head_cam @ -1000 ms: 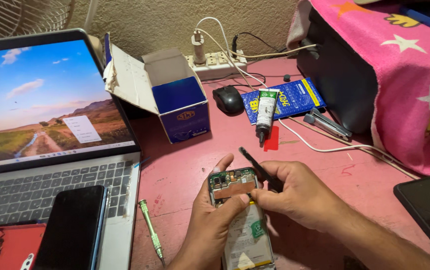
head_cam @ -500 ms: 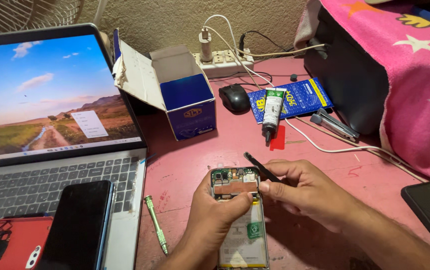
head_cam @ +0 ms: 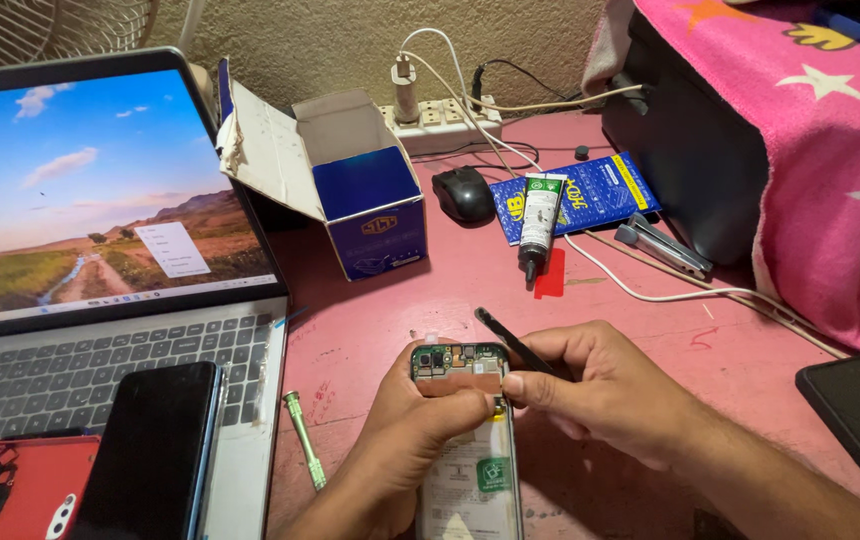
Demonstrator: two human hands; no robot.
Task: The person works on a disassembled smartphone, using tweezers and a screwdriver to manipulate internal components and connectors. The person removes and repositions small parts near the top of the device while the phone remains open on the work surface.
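Left hand grips the opened phone from its side, thumb pressed on its upper part; I see my right hand pinching a thin black pry tool just above it. Left of them a green screwdriver lies on the pink tabletop, beyond it a laptop.

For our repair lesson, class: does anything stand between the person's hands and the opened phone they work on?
Nothing visible does. The left hand grips the opened phone directly, thumb across its upper part. The right hand, holding a black pry tool, touches the phone's top edge.
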